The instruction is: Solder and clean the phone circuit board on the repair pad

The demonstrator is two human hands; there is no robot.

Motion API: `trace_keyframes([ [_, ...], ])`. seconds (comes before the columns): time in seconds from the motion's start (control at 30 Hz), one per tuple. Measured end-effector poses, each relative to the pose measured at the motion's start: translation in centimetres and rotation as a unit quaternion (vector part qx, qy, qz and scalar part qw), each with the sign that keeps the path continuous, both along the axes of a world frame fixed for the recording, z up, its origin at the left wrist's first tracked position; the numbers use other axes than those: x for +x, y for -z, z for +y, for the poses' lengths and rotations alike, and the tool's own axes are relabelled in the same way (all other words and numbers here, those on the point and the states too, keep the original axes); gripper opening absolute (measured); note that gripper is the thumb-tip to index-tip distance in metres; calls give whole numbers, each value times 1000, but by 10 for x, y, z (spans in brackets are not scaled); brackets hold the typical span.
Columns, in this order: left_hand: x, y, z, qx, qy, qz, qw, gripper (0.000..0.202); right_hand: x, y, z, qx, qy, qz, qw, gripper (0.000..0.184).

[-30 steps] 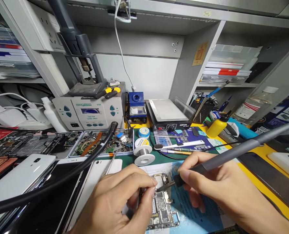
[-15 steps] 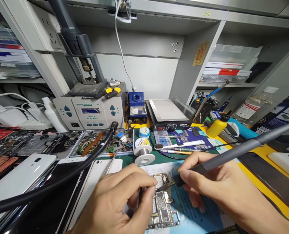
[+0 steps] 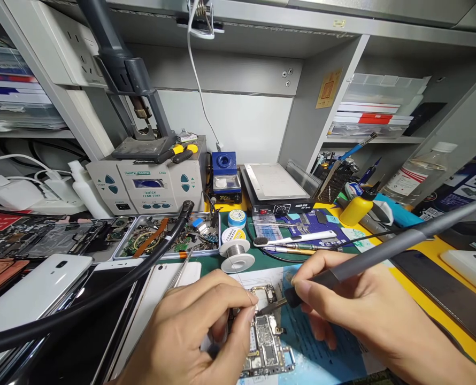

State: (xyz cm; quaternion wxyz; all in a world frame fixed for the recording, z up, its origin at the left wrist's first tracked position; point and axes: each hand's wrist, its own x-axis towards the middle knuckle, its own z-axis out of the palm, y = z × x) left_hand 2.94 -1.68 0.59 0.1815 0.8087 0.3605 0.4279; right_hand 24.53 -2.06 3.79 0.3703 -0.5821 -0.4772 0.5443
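My right hand [image 3: 354,302] grips a soldering iron [image 3: 366,267] like a pen, its metal tip slanting down left onto a phone circuit board [image 3: 268,342]. Close to that tip, my left hand [image 3: 206,321] has thumb and forefinger pinched together over the board's left side. From the solder spool [image 3: 238,251] a thin solder wire runs toward these fingers; its end at the fingertips is hidden. Part of the board lies under my left hand. Pointed tweezers [image 3: 182,270] show just behind that hand; whether it touches them I cannot make out.
Several phones [image 3: 33,299] lie at the left, crossed by a thick black hose [image 3: 141,272]. Behind are a tray of parts [image 3: 169,235], a hot-air station [image 3: 150,184], a heating plate [image 3: 278,184] and a brush [image 3: 298,238]. A yellow bottle [image 3: 356,208] stands right.
Both hands stay almost still, with the iron's tip at the same spot on the board. The view has shifted very slightly.
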Motion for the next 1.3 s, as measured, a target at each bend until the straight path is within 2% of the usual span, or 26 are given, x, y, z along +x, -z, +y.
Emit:
trace_keyframes([
  [0.33, 1, 1, -1, -1, 0, -10, 1000, 19, 1, 2, -1, -1, 0, -2, 1000, 14],
  [0.53, 0, 3, 1, 1, -1, -10, 1000, 18, 3, 5, -1, 28, -4, -15, 999, 17],
  [0.7, -3, 3, -1, 5, -3, -4, 1000, 18, 5, 6, 0, 2, -10, 2, 1000, 19],
  [1.3, 0, 2, 0, 0, -2, -12, 1000, 17, 3, 6, 0, 17, -10, -17, 1000, 27],
])
